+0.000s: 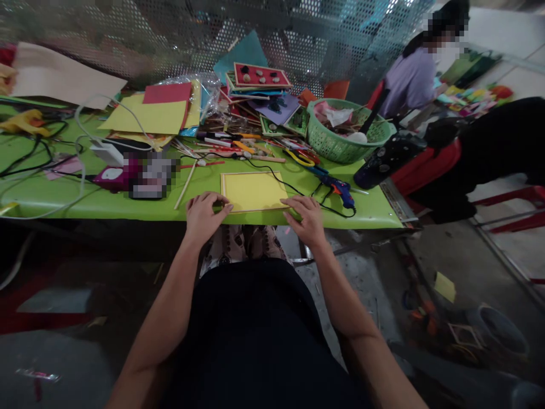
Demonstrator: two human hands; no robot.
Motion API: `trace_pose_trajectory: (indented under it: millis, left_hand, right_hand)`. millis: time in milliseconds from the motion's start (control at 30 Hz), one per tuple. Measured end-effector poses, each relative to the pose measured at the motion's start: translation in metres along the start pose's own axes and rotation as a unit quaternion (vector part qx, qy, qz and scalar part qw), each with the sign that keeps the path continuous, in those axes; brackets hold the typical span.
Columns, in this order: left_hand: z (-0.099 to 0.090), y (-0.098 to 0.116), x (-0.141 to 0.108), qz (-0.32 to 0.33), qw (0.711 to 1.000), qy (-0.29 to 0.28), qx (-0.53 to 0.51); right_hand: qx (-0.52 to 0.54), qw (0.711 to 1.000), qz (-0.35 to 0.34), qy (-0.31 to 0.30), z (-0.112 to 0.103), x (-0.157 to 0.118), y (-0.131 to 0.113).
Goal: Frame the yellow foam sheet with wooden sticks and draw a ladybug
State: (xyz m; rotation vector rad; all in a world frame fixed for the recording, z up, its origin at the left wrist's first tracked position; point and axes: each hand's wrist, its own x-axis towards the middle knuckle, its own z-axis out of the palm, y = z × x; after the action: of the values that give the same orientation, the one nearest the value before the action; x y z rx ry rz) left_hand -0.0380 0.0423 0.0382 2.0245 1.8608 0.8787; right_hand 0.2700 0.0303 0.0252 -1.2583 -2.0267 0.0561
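A yellow card point(255, 190) with thin pale strips along its edges lies flat near the front edge of the green table. My left hand point(205, 217) is at its front left corner, thumb and fingers closed on the edge. At the front right corner, my right hand point(307, 218) holds the edge, its index fingertip on the card and the thumb just below. Right of the card lies a blue glue gun point(338, 188) with a black cord running behind the card. A thin wooden stick point(185, 184) rests to the left.
Behind are loose sticks and pens point(238, 145), yellow and red sheets point(147, 116), stacked decorated cards point(260, 76) and a green basket point(336, 142). A dark bottle point(385, 159) leans at the right edge. A phone point(154, 177) lies left. Another person point(409, 79) sits at right.
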Motion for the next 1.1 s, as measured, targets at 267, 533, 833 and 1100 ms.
trace_pose_trajectory:
  millis: [267,533,833,1100]
  left_hand:
    - [0.001,0.003,-0.001,0.003,0.999,-0.001,0.037]
    - [-0.002,0.008,-0.002,-0.013,0.999,-0.011,0.044]
    - [0.000,0.001,-0.003,0.002,1.000,0.002,-0.015]
    - [-0.004,-0.005,-0.005,0.024,0.999,-0.005,-0.049]
  right_hand:
    - [-0.026,0.994,-0.051,-0.094,0.024,0.001,-0.038]
    - [-0.040,0.993,-0.044,-0.101,0.032,-0.001,-0.037]
    - [-0.053,0.992,-0.050,-0.104,0.029,0.000,-0.038]
    - [-0.049,0.986,-0.088,-0.129,0.044,0.012,-0.073]
